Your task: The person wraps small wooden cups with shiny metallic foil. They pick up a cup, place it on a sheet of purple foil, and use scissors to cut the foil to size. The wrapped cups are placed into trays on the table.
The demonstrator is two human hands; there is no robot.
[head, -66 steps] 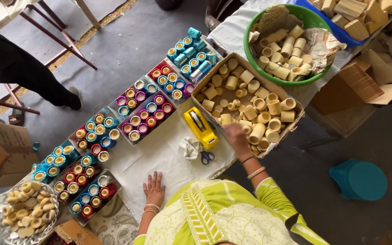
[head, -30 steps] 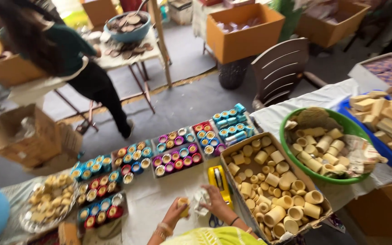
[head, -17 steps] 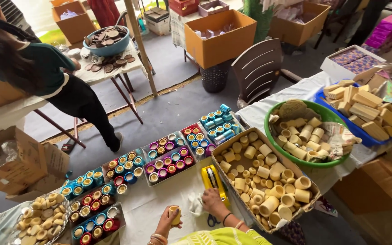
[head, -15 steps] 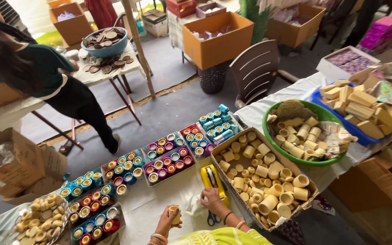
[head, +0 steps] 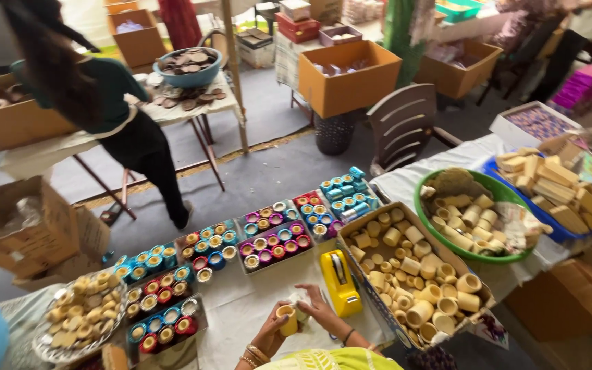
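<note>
- Head view, nearest first: my left hand (head: 268,337) was closed around a small tan cylinder (head: 286,321), held low at the near edge of the white table (head: 255,312). My right hand (head: 322,310) curled in just beside it, fingertips on a bit of pale material against the cylinder; I could not tell what that scrap was.
- Just right of my hands stood the yellow tape dispenser (head: 340,282), and beyond it the cardboard box of bare tan cylinders (head: 412,274).
- To the near left sat a tray of finished coloured pots (head: 162,327) and a silver dish of tan pieces (head: 80,316).
- Further out, more trays of coloured pots (head: 272,236) ran in a row across the far edge of the table, with a green basin of cylinders (head: 471,218) to the right.
- Far left, another person (head: 114,116) bent over a separate table.
- My judgement of the risk: I held the cylinder over the near edge, so a loose pinch could have dropped it off the table, and a careless right elbow could have knocked the dispenser.
- Against the frame half a second earlier: both hands had drawn closer together around the cylinder, and my view had tipped slightly; trays and box lay unmoved.
</note>
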